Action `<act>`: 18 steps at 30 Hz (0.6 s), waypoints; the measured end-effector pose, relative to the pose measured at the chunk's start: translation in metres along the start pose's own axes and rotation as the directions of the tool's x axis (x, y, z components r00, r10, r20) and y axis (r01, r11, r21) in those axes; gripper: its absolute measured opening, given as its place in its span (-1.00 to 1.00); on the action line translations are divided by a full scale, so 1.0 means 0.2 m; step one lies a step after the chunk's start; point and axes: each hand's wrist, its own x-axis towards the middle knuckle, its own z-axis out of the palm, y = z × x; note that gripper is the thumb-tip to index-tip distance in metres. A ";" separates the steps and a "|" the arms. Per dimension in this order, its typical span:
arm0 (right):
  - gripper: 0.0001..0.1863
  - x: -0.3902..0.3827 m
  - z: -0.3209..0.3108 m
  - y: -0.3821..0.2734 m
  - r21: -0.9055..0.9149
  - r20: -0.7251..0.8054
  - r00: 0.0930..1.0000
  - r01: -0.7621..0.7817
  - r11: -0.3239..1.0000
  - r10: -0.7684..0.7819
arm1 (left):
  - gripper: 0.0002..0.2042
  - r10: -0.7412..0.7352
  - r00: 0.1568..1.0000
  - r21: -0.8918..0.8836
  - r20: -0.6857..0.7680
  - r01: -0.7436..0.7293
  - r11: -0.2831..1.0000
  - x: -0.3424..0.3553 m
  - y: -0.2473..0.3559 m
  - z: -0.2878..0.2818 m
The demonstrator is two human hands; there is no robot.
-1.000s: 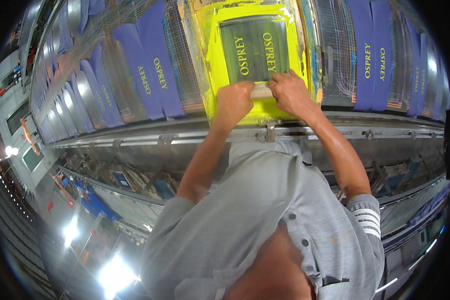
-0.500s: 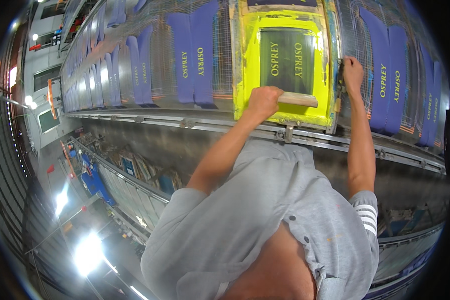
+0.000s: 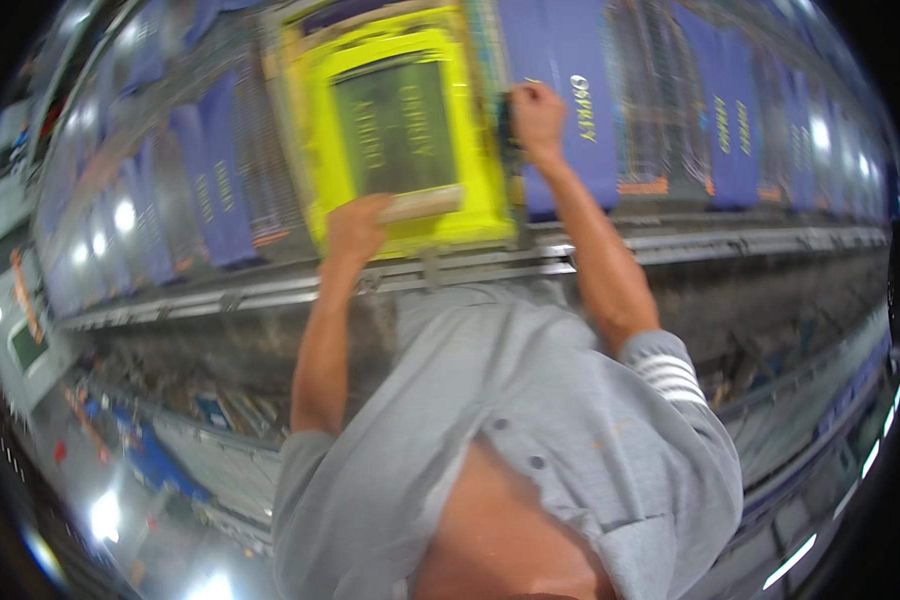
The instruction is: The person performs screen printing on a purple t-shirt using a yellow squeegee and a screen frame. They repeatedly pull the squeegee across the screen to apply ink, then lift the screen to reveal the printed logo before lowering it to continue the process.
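A flat printing screen in a frame (image 3: 475,130), coated with bright yellow ink, rests on the long table before me. Through its dark mesh window (image 3: 395,125), yellow lettering shows. My left hand (image 3: 358,232) is closed round one end of a pale squeegee (image 3: 425,203), which lies across the near end of the window. At the frame's right edge my right hand (image 3: 537,115) is curled closed by a dark fitting (image 3: 508,125); motion blur softens its fingers. Right beside the frame lies a purple fabric piece (image 3: 595,100) with yellow lettering.
More purple lettered pieces (image 3: 730,110) lie in rows along the table on both sides. A metal rail (image 3: 710,243) runs along the near edge, close to my body. Behind me stand a shelf of stacked items (image 3: 235,410) and a blue object (image 3: 150,455).
The view has turned, so the table and screen appear further left. Between the frame and the purple piece at right, the gap has narrowed. Both hands keep their holds.
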 end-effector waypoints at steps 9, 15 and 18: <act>-0.73 -0.17 0.37 -0.04 0.026 -0.054 0.996 -0.066 0.997 0.067 | -0.62 -0.047 0.987 0.155 0.153 0.023 0.988 -0.03 -0.24 -0.28; -0.70 -0.16 0.42 -0.02 -0.025 -0.061 0.997 -0.058 0.998 0.057 | -0.63 -0.023 0.986 0.157 0.164 -0.003 0.988 0.00 -0.30 -0.27; -0.69 -0.14 0.45 0.00 -0.111 -0.039 0.998 -0.057 0.992 0.053 | -0.62 -0.056 0.983 0.177 0.175 0.024 0.984 -0.02 -0.32 -0.25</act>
